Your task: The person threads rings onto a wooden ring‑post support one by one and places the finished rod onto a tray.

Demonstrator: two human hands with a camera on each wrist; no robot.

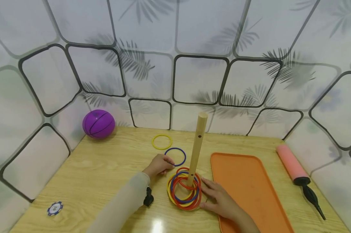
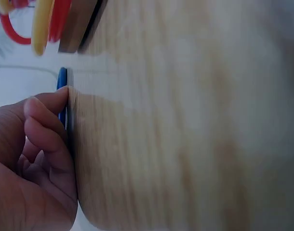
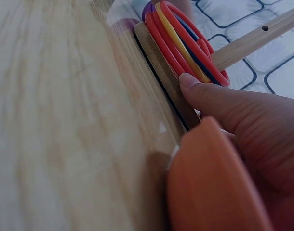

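Note:
My left hand pinches the near edge of a blue ring lying on the table; the left wrist view shows thumb and fingertips at the blue ring, other fingers curled under. A wooden stand has an upright peg with holes and a flat base. Several red, yellow and blue rings lie stacked around the peg's foot. My right hand holds the base from the right, fingers and thumb spread along it. In the right wrist view its thumb touches the base beside the rings; its other fingers are mostly hidden.
A yellow ring lies behind the blue one. An orange tray is under the right forearm, and a pink pump lies beyond it. A purple ball sits back left; a poker chip lies front left. Patterned cloth walls surround the table.

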